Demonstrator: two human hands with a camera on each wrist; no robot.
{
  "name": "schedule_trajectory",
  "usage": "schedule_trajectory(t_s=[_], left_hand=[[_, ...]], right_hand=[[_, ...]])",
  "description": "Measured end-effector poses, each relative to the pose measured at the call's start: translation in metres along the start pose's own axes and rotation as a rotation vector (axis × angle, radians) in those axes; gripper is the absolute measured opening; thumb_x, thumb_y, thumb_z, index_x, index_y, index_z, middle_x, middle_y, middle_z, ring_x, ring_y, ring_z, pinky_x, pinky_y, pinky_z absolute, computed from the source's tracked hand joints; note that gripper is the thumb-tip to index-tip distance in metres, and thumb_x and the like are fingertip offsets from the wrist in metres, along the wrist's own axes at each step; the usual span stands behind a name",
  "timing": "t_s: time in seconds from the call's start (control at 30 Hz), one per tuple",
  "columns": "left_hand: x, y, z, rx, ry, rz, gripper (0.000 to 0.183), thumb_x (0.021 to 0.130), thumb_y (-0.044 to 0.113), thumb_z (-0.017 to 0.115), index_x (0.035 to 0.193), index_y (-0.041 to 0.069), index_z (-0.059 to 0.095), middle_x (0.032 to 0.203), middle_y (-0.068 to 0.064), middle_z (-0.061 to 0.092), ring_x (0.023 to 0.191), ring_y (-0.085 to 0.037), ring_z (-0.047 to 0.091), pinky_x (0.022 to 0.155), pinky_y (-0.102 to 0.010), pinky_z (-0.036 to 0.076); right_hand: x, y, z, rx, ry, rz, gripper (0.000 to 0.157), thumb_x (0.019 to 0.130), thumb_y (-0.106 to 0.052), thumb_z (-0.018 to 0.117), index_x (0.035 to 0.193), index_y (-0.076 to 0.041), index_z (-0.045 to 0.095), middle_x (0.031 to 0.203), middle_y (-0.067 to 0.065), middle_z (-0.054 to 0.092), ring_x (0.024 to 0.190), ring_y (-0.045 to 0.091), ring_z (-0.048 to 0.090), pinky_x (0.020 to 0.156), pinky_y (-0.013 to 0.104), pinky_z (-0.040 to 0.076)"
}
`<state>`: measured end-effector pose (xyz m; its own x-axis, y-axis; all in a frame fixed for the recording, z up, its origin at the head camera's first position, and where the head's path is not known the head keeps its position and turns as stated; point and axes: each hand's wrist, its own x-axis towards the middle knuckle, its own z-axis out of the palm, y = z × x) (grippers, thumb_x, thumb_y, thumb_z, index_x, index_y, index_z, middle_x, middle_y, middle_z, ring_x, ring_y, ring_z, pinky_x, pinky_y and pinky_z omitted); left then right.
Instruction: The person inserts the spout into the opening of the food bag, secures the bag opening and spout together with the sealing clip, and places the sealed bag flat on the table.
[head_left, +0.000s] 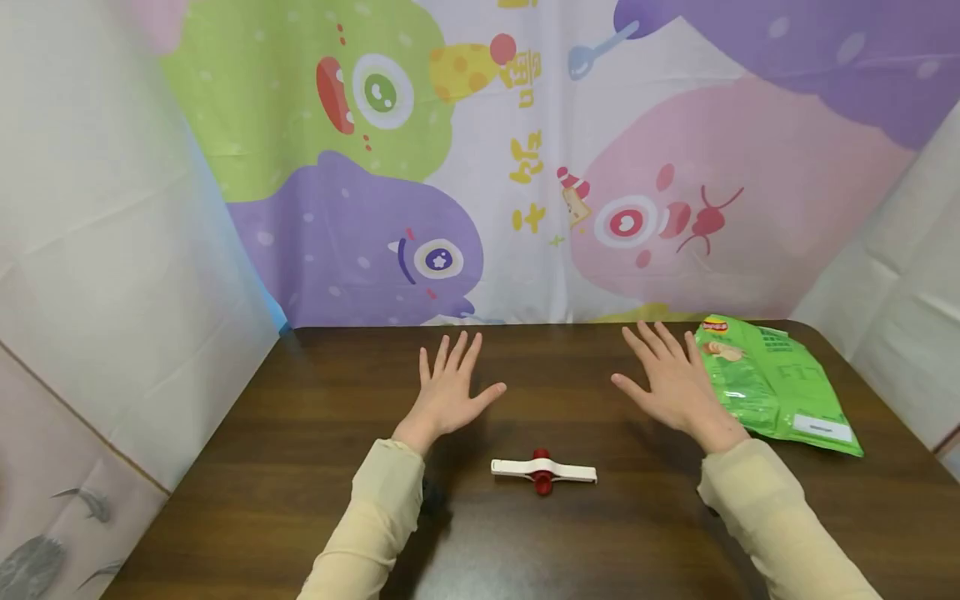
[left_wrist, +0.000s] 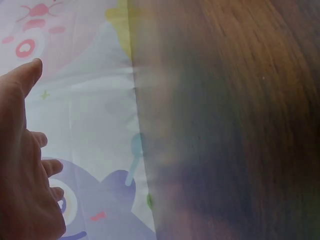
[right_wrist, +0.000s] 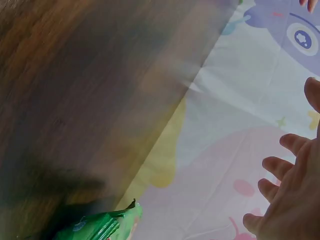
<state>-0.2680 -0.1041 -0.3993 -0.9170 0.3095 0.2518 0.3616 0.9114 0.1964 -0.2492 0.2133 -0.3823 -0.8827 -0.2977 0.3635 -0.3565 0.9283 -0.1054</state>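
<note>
My left hand (head_left: pixel 447 395) is held over the left half of the dark wooden table with its fingers spread and nothing in it. On the other side my right hand (head_left: pixel 676 385) is likewise spread and holds nothing. It overlaps the left edge of a green snack bag (head_left: pixel 798 387) in the head view; whether they touch I cannot tell. Between the forearms lies a slim white clip-like bar (head_left: pixel 576 473) with a dark red piece (head_left: pixel 542 483) across its middle. A corner of the green bag (right_wrist: pixel 107 225) shows low in the right wrist view.
The brown table (head_left: pixel 315 467) ends at the back against a curtain (head_left: pixel 525 275) printed with cartoon monsters. Pale cloth hangs at the left (head_left: pixel 112 208) and at the right. A small dark item, partly hidden, is beside the left sleeve (head_left: pixel 382 500).
</note>
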Motion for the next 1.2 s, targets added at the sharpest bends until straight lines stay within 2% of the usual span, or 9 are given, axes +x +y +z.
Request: schedule_trajectory(t_s=[0.3,0.43,0.73,1.03,1.2], left_hand=[[-0.008,0.004,-0.003,-0.005,-0.009,0.023,0.078,0.076,0.068,0.029,0.137,0.024,0.011,0.142,-0.003,0.004,0.128,-0.025,-0.009,0.096,-0.052,-0.007],[-0.013,0.005,-0.004,-0.020,-0.032,0.021,0.077,0.076,0.068,0.030,0.136,0.025,0.010,0.142,-0.002,0.004,0.128,-0.025,-0.008,0.097,-0.052,-0.007],[-0.018,0.010,-0.004,-0.036,-0.069,0.040,0.076,0.075,0.069,0.028,0.136,0.025,0.013,0.142,-0.001,0.008,0.129,-0.025,0.000,0.097,-0.053,0.000],[-0.029,0.017,-0.002,-0.159,-0.178,0.075,0.071,0.077,0.067,0.027,0.135,0.029,0.016,0.142,0.001,0.007,0.129,-0.022,-0.003,0.098,-0.050,-0.003],[-0.034,0.022,-0.002,-0.156,-0.206,0.099,0.072,0.077,0.068,0.026,0.135,0.027,0.018,0.142,0.000,0.010,0.129,-0.023,0.000,0.098,-0.051,0.001]], right_hand=[[-0.004,-0.012,-0.001,0.004,-0.052,-0.018,0.069,0.080,-0.057,0.038,0.135,-0.017,0.024,0.138,0.009,0.022,0.127,0.028,0.014,0.098,0.050,-0.004],[-0.008,-0.020,-0.001,0.039,-0.084,-0.022,0.067,0.081,-0.057,0.037,0.134,-0.018,0.025,0.138,0.008,0.024,0.127,0.027,0.015,0.098,0.049,-0.003],[-0.012,-0.034,-0.003,0.088,-0.111,-0.048,0.064,0.080,-0.058,0.038,0.127,-0.015,0.040,0.130,0.009,0.037,0.123,0.030,0.024,0.097,0.050,0.004],[-0.020,-0.043,0.000,0.109,-0.170,-0.078,0.065,0.080,-0.060,0.035,0.128,-0.015,0.040,0.129,0.007,0.040,0.121,0.027,0.029,0.096,0.052,0.008],[-0.025,-0.049,0.000,0.143,-0.211,-0.081,0.062,0.081,-0.055,0.040,0.127,-0.013,0.041,0.127,0.007,0.042,0.119,0.028,0.033,0.096,0.052,0.012]])
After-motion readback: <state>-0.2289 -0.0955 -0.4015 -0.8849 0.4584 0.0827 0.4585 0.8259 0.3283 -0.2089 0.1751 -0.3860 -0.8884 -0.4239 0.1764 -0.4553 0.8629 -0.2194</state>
